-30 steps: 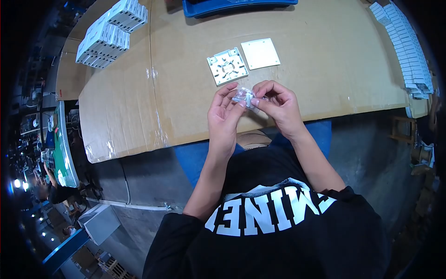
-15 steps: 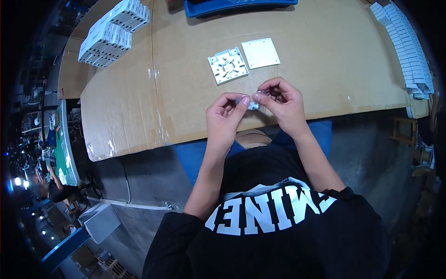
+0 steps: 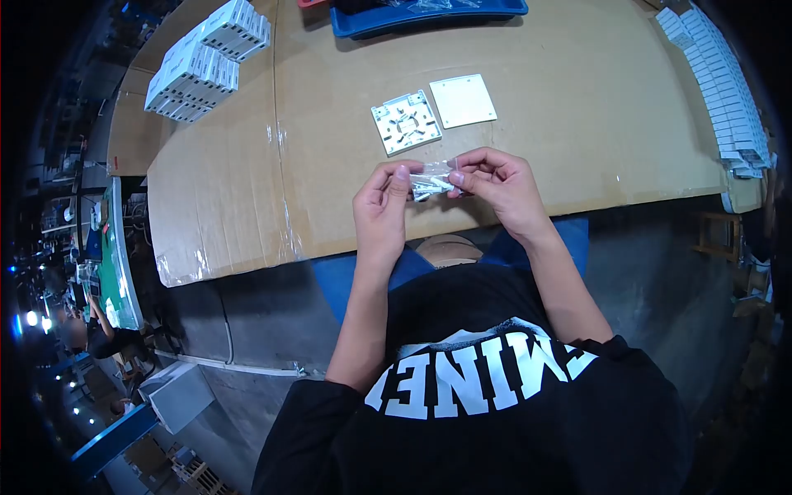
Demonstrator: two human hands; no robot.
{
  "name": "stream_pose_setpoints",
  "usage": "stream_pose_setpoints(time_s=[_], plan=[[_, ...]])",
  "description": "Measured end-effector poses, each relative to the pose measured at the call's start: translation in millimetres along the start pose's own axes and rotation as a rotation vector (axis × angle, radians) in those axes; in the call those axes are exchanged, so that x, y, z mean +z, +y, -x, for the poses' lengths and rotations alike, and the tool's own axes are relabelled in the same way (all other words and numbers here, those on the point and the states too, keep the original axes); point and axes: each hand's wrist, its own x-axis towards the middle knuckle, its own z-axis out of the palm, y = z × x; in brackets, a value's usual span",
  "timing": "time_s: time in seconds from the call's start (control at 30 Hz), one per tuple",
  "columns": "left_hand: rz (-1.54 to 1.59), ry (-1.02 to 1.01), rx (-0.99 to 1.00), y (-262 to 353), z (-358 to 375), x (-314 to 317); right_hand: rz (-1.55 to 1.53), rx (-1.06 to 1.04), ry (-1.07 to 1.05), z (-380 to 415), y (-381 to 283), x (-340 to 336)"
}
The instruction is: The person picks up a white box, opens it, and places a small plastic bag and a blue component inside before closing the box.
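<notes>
Between my two hands a small clear plastic bag (image 3: 431,182) with white parts in it is stretched flat above the table. My left hand (image 3: 385,198) pinches its left edge between thumb and fingers. Its right edge is pinched by my right hand (image 3: 502,186). Just beyond my hands lies an open white square housing (image 3: 407,123) with clips and slots inside. Beside it, to the right, rests a flat white square cover (image 3: 464,101). The small parts in the bag are partly hidden by glare.
The table (image 3: 330,181) is covered in cardboard. White stacked units (image 3: 194,76) stand at the back left, and a long row of white pieces (image 3: 718,87) lines the right side. A blue tray (image 3: 429,20) sits at the far edge. Another person (image 3: 103,330) is far left.
My hands have moved apart, the left one shifting leftward. The bag, mostly covered by my fingers before, now shows spread out between them.
</notes>
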Motion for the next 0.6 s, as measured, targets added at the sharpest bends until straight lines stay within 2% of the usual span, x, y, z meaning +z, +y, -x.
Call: stream_pose_setpoints(time_s=[0.07, 0.13, 0.17, 0.23, 0.4, 0.47, 0.5, 0.57, 0.6], plan=[[0.025, 0.014, -0.043, 9, 1, 0, 0.019, -0.065, 0.017, 1, 1, -1], [-0.127, -0.143, -0.189, 15, 3, -3, 0.025, -0.065, -0.002, 2, 0, -3], [-0.126, -0.136, -0.185, 14, 4, -4, 0.030, -0.065, -0.018, 2, -1, -5], [-0.183, -0.247, -0.147, 11, 5, -4, 0.086, -0.072, -0.012, 3, -2, -14], [-0.154, -0.229, -0.033, 4, -1, -1, 0.157, -0.055, 0.015, 2, -9, -12], [0.021, -0.220, -0.160, 13, -2, -5, 0.241, -0.141, -0.029, -4, -13, -11], [0.025, -0.217, -0.148, 14, -6, -8, 0.314, -0.217, -0.062, -7, -14, -11], [-0.060, -0.234, -0.269, 10, -17, -19, 0.318, -0.217, -0.090, -13, -16, -11], [-0.060, -0.228, -0.264, 7, -20, -25, 0.316, -0.211, -0.109, -17, -16, -10]])
